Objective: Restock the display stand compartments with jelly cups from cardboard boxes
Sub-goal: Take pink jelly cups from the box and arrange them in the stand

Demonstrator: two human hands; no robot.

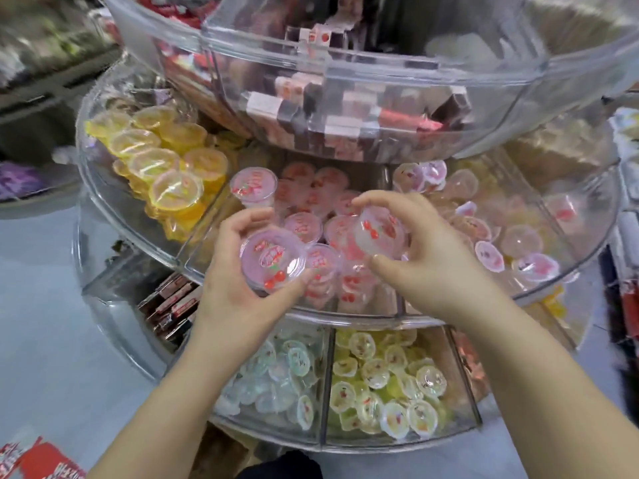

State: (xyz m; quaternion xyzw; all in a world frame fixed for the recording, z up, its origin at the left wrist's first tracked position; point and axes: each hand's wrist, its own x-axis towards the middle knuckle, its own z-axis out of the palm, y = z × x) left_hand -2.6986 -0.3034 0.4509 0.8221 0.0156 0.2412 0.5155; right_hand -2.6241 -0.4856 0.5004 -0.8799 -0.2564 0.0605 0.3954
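Both forearms reach up from the bottom edge over the clear display stand [114, 236]. Left hand [238, 281] curls its fingers [242, 224] round a pink jelly cup [273, 259], lid up, above the middle tier's pink compartment [325, 216]. Right hand [425, 254] pinches a tilted pink cup [380, 233] over the same compartment, with yellow cups [162, 160] filling the left neighbour.

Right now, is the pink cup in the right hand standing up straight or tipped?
Tipped. The pink jelly cup in the right hand lies sideways, its lid facing left.
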